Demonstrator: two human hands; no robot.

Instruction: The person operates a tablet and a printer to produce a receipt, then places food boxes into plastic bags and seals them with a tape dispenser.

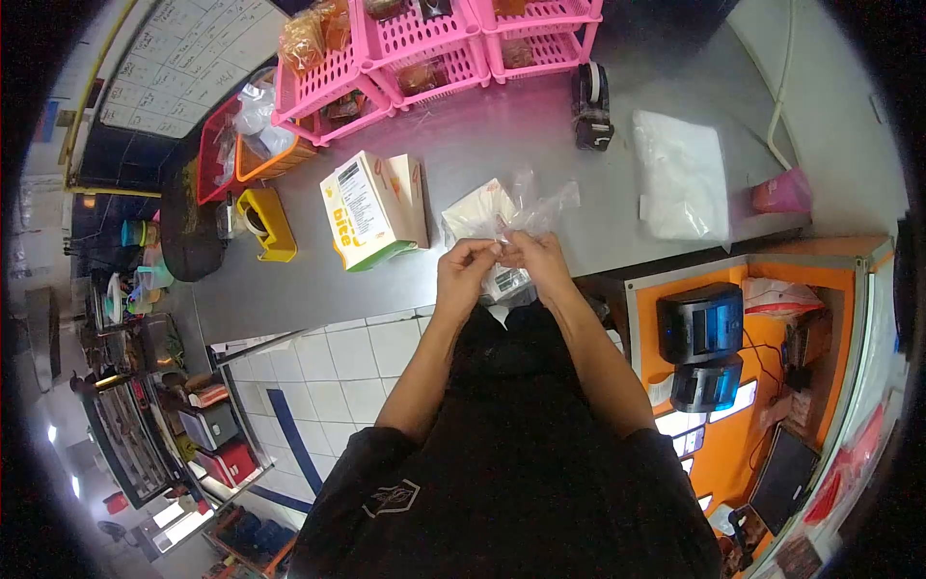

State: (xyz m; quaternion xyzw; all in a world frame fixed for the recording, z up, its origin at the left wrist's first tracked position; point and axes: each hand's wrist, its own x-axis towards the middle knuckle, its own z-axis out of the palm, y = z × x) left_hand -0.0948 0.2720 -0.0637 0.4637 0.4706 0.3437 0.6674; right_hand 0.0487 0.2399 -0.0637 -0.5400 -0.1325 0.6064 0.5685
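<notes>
Clear bag (554, 206), pale box (479, 209) inside, is pinched by fingers of left hand (469, 267) and right hand (539, 261).

at the middle of the frame, the left hand (469, 273) and the right hand (538, 261) meet, fingertips together on a clear plastic bag (552, 209) that bunches around a pale box (482, 207) on the steel counter (289, 294). just left of centre stand two cartons (371, 207), side by side, with "bite" printed on the front one. farther left sits a yellow tape dispenser (265, 224); a black one (591, 108) lies upper right of centre. pink baskets (424, 43) line the top edge, and a stack of white bags (680, 174) lies flat toward the upper right, near a pink cup-like item (782, 192).
</notes>
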